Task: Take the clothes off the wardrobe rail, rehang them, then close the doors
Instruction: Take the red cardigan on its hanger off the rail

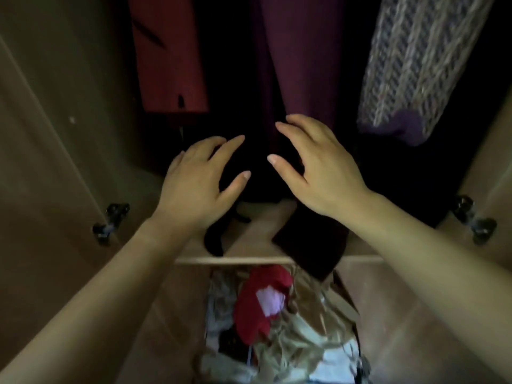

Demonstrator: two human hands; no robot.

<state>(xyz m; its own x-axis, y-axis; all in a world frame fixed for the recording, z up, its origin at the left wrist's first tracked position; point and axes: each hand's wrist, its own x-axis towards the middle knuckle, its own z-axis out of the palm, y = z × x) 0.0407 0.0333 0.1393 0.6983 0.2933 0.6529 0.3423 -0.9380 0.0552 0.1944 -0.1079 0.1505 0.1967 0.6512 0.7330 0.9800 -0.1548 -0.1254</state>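
Observation:
Three garments hang inside the open wardrobe: a red one [169,56] at the left, a dark purple one [302,59] in the middle and a patterned knit with a purple hem [415,65] at the right. The rail is out of view. My left hand [196,184] and my right hand [318,167] reach side by side into the wardrobe, fingers spread and relaxed, holding nothing. They hover over dark clothing [313,239] lying on the wardrobe floor [249,234]; whether they touch it is unclear.
Both wardrobe doors stand open, the left door [47,151] and the right door [496,167], each with a dark hinge [110,220] near the bottom. Below the wardrobe's front edge lies a pile of red, white and beige fabric [277,322].

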